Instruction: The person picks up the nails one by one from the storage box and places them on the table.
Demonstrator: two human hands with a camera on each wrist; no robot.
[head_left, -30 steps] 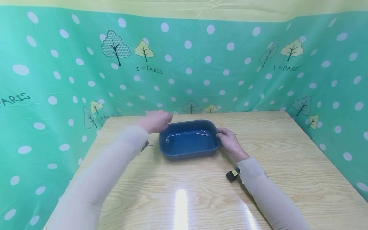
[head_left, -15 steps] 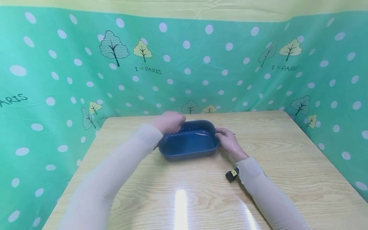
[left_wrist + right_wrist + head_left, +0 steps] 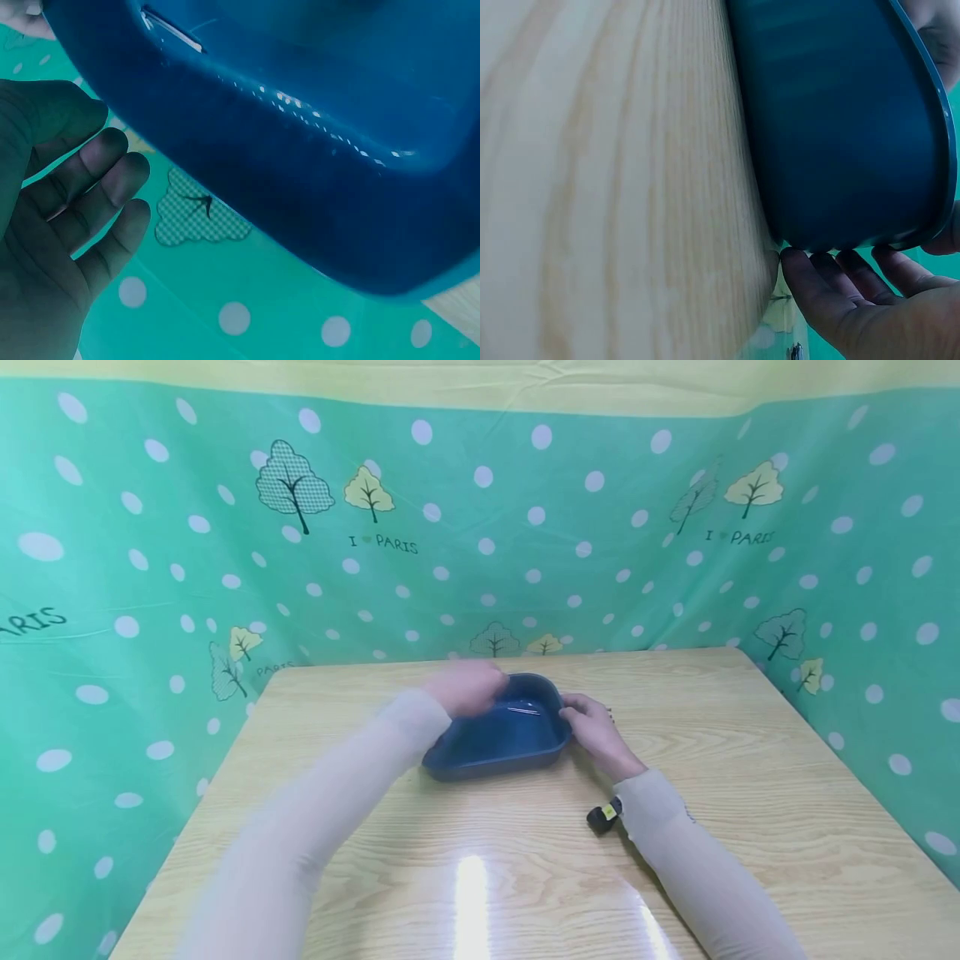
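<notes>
A deep blue rectangular basin with rounded corners sits on the wooden table toward the back. At its right end my right hand grips the rim. In the right wrist view, the fingertips of that hand press the basin's outer wall, the thumb at the rim. My left hand, blurred, is above the back left part of the basin and covers that corner. The left wrist view has this hand with bent, spread fingers beside the basin's wall, holding nothing.
The wooden table carries bright light reflections near its front. A green dotted curtain with tree prints hangs behind and along both sides. A black wrist camera is strapped at the right cuff.
My left hand has moved to the right, from the basin's left end to over its back rim. The right hand keeps its grip, and the basin stays nearly in place.
</notes>
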